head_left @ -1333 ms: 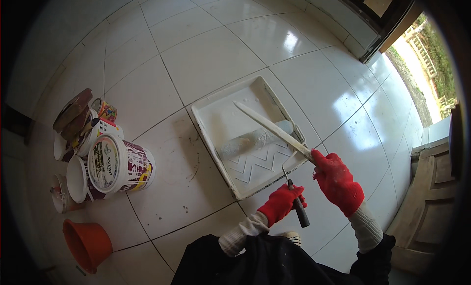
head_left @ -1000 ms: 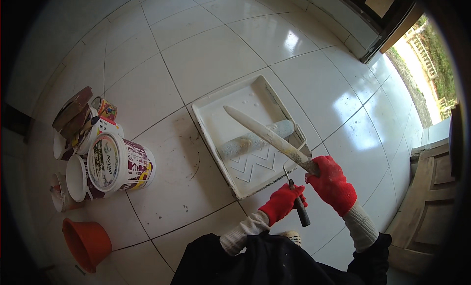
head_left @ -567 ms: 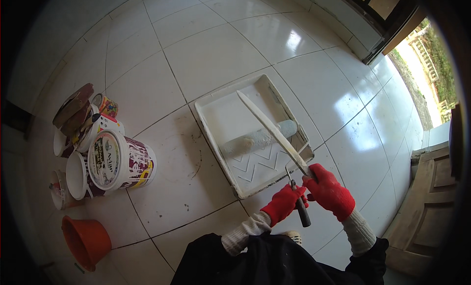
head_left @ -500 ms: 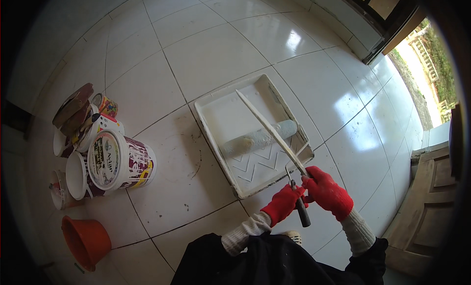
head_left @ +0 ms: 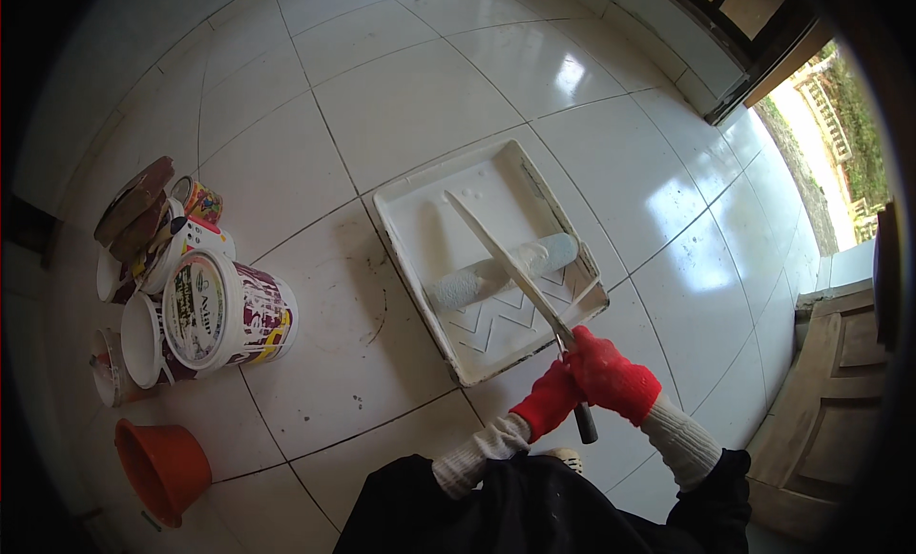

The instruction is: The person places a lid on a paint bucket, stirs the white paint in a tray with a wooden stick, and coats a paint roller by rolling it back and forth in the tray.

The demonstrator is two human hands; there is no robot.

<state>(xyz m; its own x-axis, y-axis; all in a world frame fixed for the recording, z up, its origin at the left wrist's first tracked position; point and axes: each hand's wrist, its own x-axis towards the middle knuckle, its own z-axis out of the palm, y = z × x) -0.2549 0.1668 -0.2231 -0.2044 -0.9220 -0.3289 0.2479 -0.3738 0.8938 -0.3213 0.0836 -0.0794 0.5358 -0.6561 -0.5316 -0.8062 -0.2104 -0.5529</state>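
Observation:
A paint tray [head_left: 420,342] holding white paint lies on the tiled floor in front of me. A paint roller [head_left: 549,255] with a pale, fuzzy sleeve rests across its ridged slope. My left hand [head_left: 549,401], in a red glove, is closed around the roller's dark handle, whose end shows below the fingers. Gripped in my red-gloved right hand [head_left: 611,375] is a long, paint-coated stick [head_left: 487,231]. It slants over the roller sleeve, its far end above the white paint. The two hands press close together, the right partly covering the left's fingers.
Paint buckets [head_left: 262,311] and a small colourful tin [head_left: 198,201] crowd together on the left. An orange bucket [head_left: 172,470] lies tilted near them. A wooden panelled door [head_left: 825,392] stands at the right, and an open doorway [head_left: 811,144] lets in daylight.
My right hand has moved left, up against my left hand. The stick's far end has shifted left and slightly down over the tray. The roller stays in place.

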